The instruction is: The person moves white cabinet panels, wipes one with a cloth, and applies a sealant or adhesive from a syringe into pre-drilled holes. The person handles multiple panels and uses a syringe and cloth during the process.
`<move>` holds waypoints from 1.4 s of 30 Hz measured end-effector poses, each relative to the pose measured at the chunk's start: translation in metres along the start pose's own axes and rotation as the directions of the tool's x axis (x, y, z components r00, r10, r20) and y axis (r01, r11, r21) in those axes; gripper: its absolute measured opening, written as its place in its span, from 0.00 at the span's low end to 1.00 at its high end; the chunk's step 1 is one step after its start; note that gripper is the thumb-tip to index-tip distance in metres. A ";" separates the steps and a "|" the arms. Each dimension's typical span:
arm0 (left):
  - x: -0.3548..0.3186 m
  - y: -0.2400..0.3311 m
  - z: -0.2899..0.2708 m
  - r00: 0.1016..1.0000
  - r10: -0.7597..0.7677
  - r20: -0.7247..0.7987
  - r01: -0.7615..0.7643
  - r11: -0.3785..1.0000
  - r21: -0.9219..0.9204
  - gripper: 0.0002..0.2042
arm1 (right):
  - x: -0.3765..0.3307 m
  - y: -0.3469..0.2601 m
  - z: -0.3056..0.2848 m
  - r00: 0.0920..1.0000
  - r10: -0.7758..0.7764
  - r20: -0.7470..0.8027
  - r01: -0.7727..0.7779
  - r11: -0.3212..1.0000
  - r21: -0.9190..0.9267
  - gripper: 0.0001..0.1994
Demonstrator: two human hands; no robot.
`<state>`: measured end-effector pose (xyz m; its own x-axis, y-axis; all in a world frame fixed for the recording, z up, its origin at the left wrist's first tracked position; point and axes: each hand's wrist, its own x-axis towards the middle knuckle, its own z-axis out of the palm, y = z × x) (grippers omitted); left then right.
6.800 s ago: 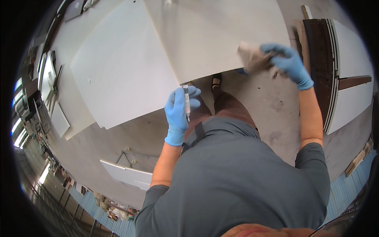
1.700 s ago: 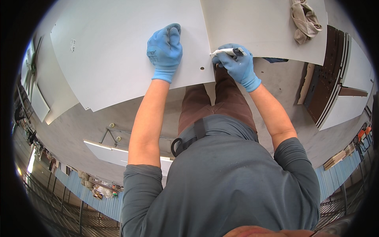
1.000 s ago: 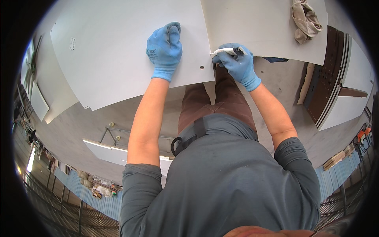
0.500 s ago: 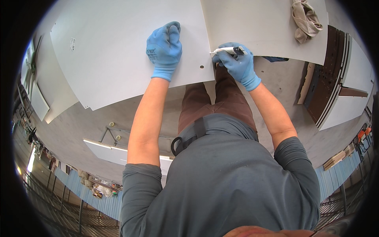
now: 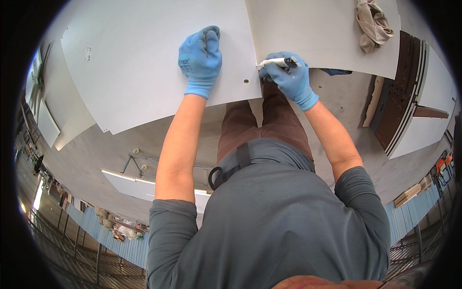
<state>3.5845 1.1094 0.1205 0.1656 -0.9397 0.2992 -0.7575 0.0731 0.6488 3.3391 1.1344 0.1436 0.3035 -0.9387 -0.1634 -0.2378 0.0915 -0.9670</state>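
Observation:
A large white panel [image 5: 144, 53] lies in front of me, with a small dark hole [image 5: 246, 81] near its right edge. On that panel rests my left hand [image 5: 201, 55], in a blue glove, its fingers curled into a fist; whatever may be inside is hidden. My right hand [image 5: 291, 77], gloved alike, grips a white marker [image 5: 276, 62] with a black end. The marker's thin tip points left and meets the panel's right edge, as far as I can tell. Beside that edge lies a second white panel [image 5: 322, 33].
A crumpled beige cloth [image 5: 373, 26] lies on the second panel's far right. Further right stand brown and white boards [image 5: 399, 96]. Behind me on the left is a wheeled metal frame [image 5: 139, 161] near a white board [image 5: 127, 183]. My legs are close to the panel edges.
The marker's tip has shifted very slightly along the panel edge, with my right hand nearly still. My left hand stays where it was.

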 end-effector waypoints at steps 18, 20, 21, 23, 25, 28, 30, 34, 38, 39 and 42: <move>0.000 0.000 0.001 1.000 -0.006 -0.003 0.006 1.000 0.014 0.13 | -0.001 0.005 0.000 0.999 -0.051 0.008 0.051 0.998 -0.028 0.03; -0.002 -0.002 0.002 1.000 -0.006 -0.004 0.006 1.000 0.019 0.14 | -0.001 0.005 0.000 0.998 -0.060 0.008 0.061 0.998 -0.024 0.03; -0.003 -0.004 0.002 1.000 -0.005 0.003 0.005 1.000 0.013 0.12 | -0.001 0.005 0.000 0.999 -0.041 0.005 0.041 0.999 -0.024 0.03; -0.006 -0.010 0.005 1.000 -0.002 0.016 0.002 1.000 0.001 0.09 | -0.002 0.005 -0.001 1.000 -0.004 0.000 0.004 1.000 -0.025 0.03; -0.010 -0.018 0.009 0.991 0.128 -0.046 -0.123 0.986 0.109 0.07 | -0.002 0.006 -0.001 1.000 -0.011 -0.009 0.011 1.000 -0.027 0.04; -0.013 -0.028 0.015 0.974 0.217 -0.061 -0.206 0.967 0.149 0.10 | -0.002 0.006 0.001 0.999 -0.035 -0.019 0.034 0.999 -0.028 0.05; -0.014 -0.030 0.015 0.971 0.231 -0.058 -0.220 0.964 0.151 0.11 | -0.001 0.007 0.003 0.998 -0.038 -0.050 0.036 0.999 -0.021 0.05; -0.017 -0.029 0.010 0.980 0.194 0.051 -0.201 0.961 0.188 0.15 | -0.001 0.008 0.005 0.994 -0.007 -0.105 0.009 1.000 0.014 0.04; -0.014 -0.027 0.012 0.972 0.230 -0.034 -0.221 0.958 0.182 0.10 | -0.001 0.009 0.005 0.997 -0.006 -0.080 0.005 1.000 -0.020 0.04; -0.013 -0.028 0.013 0.970 0.239 -0.041 -0.227 0.955 0.191 0.10 | -0.001 0.009 0.004 0.997 -0.012 -0.078 0.011 1.000 -0.013 0.04; -0.014 -0.030 0.015 0.968 0.247 -0.047 -0.233 0.951 0.205 0.10 | 0.000 0.008 0.003 0.998 -0.015 -0.065 0.015 1.000 0.005 0.04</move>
<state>3.5954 1.1149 0.0860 0.0026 -0.8756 0.4830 -0.8881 0.2200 0.4036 3.3399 1.1364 0.1353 0.2463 -0.9596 -0.1358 -0.2281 0.0788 -0.9704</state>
